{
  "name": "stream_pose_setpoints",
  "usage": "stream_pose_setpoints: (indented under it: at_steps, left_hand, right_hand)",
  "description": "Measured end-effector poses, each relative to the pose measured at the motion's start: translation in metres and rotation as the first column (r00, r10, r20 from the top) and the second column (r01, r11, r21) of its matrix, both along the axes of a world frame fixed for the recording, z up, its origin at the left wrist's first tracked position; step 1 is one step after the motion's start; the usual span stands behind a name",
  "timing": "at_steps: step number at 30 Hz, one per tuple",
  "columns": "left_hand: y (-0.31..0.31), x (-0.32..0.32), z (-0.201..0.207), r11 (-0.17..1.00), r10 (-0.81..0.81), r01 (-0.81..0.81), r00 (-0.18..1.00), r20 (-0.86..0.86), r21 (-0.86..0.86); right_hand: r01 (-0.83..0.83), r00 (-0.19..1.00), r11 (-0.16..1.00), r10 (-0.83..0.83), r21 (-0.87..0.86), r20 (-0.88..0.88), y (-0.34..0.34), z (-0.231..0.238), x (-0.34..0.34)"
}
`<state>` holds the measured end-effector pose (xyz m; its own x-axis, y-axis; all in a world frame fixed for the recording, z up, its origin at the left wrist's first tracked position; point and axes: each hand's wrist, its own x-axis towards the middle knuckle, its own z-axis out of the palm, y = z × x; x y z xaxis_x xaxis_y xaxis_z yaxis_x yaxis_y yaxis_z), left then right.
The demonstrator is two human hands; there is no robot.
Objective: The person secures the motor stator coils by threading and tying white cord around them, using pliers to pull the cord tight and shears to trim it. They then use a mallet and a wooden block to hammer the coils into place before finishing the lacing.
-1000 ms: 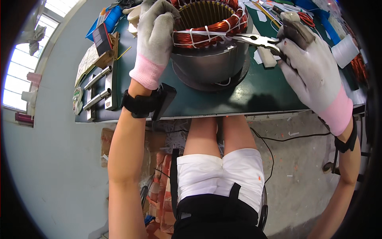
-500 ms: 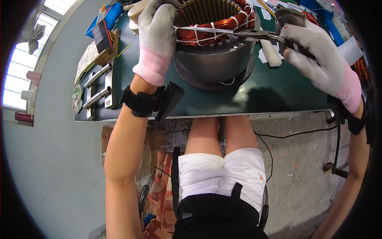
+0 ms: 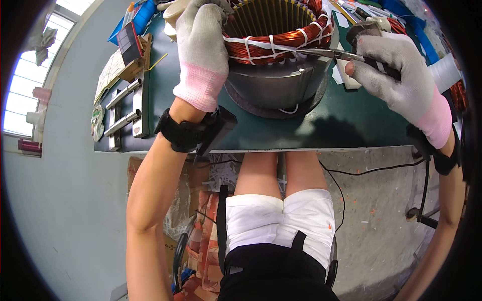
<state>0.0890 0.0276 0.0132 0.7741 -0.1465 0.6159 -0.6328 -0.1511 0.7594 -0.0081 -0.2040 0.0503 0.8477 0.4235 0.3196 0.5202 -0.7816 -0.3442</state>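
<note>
A motor stator [image 3: 271, 93] with a grey metal body stands on the bench before me. Its ring of copper windings [image 3: 296, 37] is bound with white lacing tape [image 3: 268, 46]. My left hand [image 3: 203, 45], in a white glove with a pink cuff, lies against the ring's left side. Its fingers are curled, and what they pinch is hidden. My right hand [image 3: 401, 65], gloved likewise, grips the dark handles of long-nose pliers [image 3: 331, 52] at the stator's right. The pliers' tips point left and meet the lacing at the front of the windings.
A green bench top [image 3: 361, 125] carries the work. On its left are metal rails [image 3: 123, 123], a dark framed panel [image 3: 129, 42] and a blue bin [image 3: 143, 20]. Several tools and red wires [image 3: 396, 25] lie at the far right. Black cables [image 3: 371, 170] cross the floor.
The stator and my left hand have shifted slightly right and toward me. My right hand has moved a little left, and the pliers' tips now sit lower against the front lacing.
</note>
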Motion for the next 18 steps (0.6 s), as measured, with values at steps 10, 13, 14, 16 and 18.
stream_pose_setpoints:
  at_steps: [10,13,14,16,18]
  left_hand:
    - [0.006,0.011,-0.003,0.998,-0.068,0.069,0.998,0.013,-0.009]
    - [0.006,0.018,-0.004,0.997,-0.051,0.044,0.99,0.13,0.059]
    - [0.006,0.019,-0.005,0.995,-0.028,0.002,0.967,0.254,0.1]
    - [0.003,0.014,-0.005,0.998,-0.007,-0.008,0.977,0.215,0.069]
    - [0.001,0.008,-0.003,1.0,-0.009,0.009,1.0,-0.001,-0.026]
  right_hand:
    - [-0.025,0.997,0.989,0.015,0.145,0.073,-0.004,-0.031,-0.006]
    - [0.032,0.999,0.994,-0.035,0.108,0.03,-0.006,-0.022,-0.009]
    - [0.029,0.999,0.994,-0.033,0.108,0.029,-0.005,-0.02,-0.007]
    - [0.047,0.996,0.996,-0.041,0.073,-0.078,-0.006,-0.014,-0.004]
    - [0.04,0.999,0.999,-0.04,0.003,-0.027,-0.003,-0.008,-0.003]
